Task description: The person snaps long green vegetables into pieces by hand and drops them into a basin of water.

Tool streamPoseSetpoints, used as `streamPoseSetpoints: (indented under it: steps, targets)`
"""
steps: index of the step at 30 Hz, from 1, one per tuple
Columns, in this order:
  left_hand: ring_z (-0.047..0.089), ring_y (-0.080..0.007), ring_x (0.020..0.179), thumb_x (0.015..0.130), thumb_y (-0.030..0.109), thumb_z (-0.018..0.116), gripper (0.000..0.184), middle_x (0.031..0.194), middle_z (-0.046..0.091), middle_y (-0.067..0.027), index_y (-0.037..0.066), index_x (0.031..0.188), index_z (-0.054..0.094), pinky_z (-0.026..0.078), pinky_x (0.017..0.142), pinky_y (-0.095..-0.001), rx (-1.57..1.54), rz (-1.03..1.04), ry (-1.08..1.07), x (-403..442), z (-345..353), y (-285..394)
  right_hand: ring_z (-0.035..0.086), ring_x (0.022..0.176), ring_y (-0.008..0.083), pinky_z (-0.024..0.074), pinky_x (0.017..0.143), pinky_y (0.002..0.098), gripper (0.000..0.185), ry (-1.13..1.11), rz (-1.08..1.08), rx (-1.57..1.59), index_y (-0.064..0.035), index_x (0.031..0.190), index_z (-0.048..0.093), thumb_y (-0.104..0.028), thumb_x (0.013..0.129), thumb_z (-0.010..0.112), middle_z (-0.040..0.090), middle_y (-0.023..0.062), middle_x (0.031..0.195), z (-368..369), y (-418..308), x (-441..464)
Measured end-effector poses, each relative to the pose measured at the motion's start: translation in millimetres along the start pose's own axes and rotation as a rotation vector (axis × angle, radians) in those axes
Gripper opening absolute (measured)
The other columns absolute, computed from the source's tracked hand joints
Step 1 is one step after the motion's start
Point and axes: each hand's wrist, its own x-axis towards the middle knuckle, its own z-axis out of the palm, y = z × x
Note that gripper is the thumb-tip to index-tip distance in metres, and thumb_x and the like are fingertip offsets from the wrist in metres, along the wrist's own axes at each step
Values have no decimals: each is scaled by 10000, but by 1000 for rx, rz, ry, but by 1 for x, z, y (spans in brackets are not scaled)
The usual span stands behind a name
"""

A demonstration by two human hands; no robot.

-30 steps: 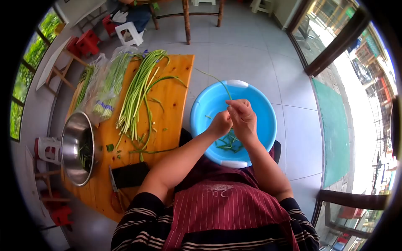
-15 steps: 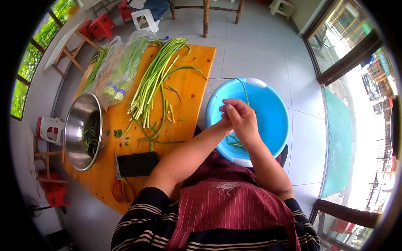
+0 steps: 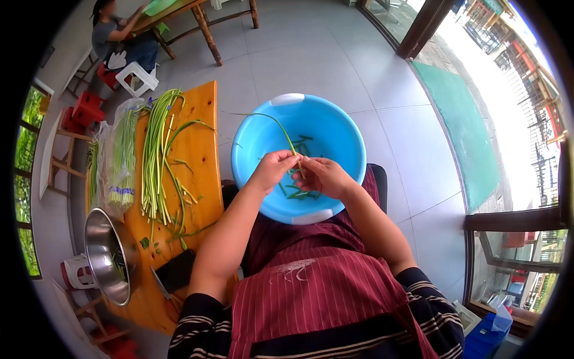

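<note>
One long garlic scape (image 3: 281, 127) rises from between my two hands and bends over to the left, its thin tip past the basin's rim. My left hand (image 3: 276, 169) pinches it between thumb and fingers. Close beside, my right hand (image 3: 324, 177) is closed on the lower part of the same stalk, fingertips nearly touching the left ones. Both hands are above a blue basin (image 3: 351, 140) with short green pieces (image 3: 302, 195) scattered on its bottom. To the left, a loose bunch of garlic scapes (image 3: 156, 158) lies on the wooden table (image 3: 206, 143).
Plastic-wrapped bundles (image 3: 124, 158) lie on the table's far side. Nearer are a steel bowl (image 3: 110, 257) with green bits, a black object (image 3: 177, 270) and partly hidden scissors (image 3: 161, 283). A seated person (image 3: 119, 36) is at another table (image 3: 179, 9); a white stool (image 3: 137, 78) stands behind.
My view has turned right, so the table sits further left. My hands, overlapping before, are now side by side on the stalk, and more cut pieces in the basin show.
</note>
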Motion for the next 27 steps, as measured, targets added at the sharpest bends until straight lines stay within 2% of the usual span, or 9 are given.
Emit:
streamPoseSetpoints:
  steps: [3, 6, 8, 9, 11, 14, 18, 23, 27]
  targets:
    - [515, -87, 775, 844, 195, 519, 216, 843, 593, -27, 17, 942, 594, 402, 731, -221, 22, 8, -33, -1, -3, 1, 514, 647, 113, 442, 580, 236, 284, -49, 31, 44, -36, 1003, 519, -284, 896, 430, 524, 29, 744, -3, 4, 6]
    - [501, -85, 775, 839, 214, 534, 219, 844, 580, -9, 37, 954, 596, 386, 728, -221, -15, -65, 37, 1, -4, 1, 481, 595, 101, 415, 535, 230, 224, -70, 27, 58, -45, 955, 525, -240, 892, 435, 486, 6, 684, -2, 3, 10]
    - [485, -81, 790, 829, 242, 554, 223, 845, 563, 12, 70, 965, 599, 364, 718, -224, -369, 15, 76, 2, -6, -1, 469, 576, 98, 403, 519, 229, 198, -88, 26, 49, -47, 933, 526, -218, 891, 434, 474, -1, 665, 1, 0, 11]
    - [485, -81, 790, 829, 242, 554, 223, 845, 563, 12, 70, 965, 599, 364, 718, -224, -373, 14, 81, 3, -10, -1, 465, 569, 105, 411, 539, 232, 189, -100, 43, -11, -39, 929, 527, -191, 889, 421, 472, 6, 658, 2, -2, 11]
    - [484, -99, 795, 841, 233, 537, 236, 857, 550, -14, 56, 993, 576, 359, 735, -255, -370, 9, 214, 4, -17, 0, 460, 563, 112, 418, 560, 234, 183, -113, 66, -72, -31, 924, 528, -164, 888, 408, 469, 13, 650, 6, -3, 9]
    - [485, -99, 789, 839, 214, 543, 221, 835, 550, -12, 57, 990, 576, 362, 728, -245, -359, 32, 135, 6, -20, -2, 481, 571, 115, 427, 564, 238, 176, -76, 86, -84, -30, 909, 523, -166, 881, 414, 493, 24, 655, 13, -4, 10]
    - [484, -97, 783, 833, 197, 552, 207, 829, 555, -13, 58, 985, 577, 364, 723, -236, -355, 37, 158, 6, -18, -2, 496, 574, 117, 433, 565, 232, 170, -68, 88, -75, -32, 870, 534, -152, 870, 414, 509, 29, 659, 14, -5, 15]
    - [520, -92, 795, 824, 157, 567, 187, 837, 574, -20, 40, 969, 575, 398, 707, -224, -242, 211, 338, 5, -14, 2, 487, 550, 114, 427, 539, 223, 167, -35, 79, -101, -41, 818, 543, -148, 860, 421, 504, 25, 644, 11, -5, 21]
    - [531, -103, 751, 781, 130, 611, 121, 771, 597, -20, 46, 868, 611, 396, 673, -222, -33, 388, 319, -1, 3, 9, 468, 533, 100, 400, 486, 224, 158, 51, 4, -144, -28, 804, 525, -161, 843, 450, 494, 23, 637, 2, 4, 33]
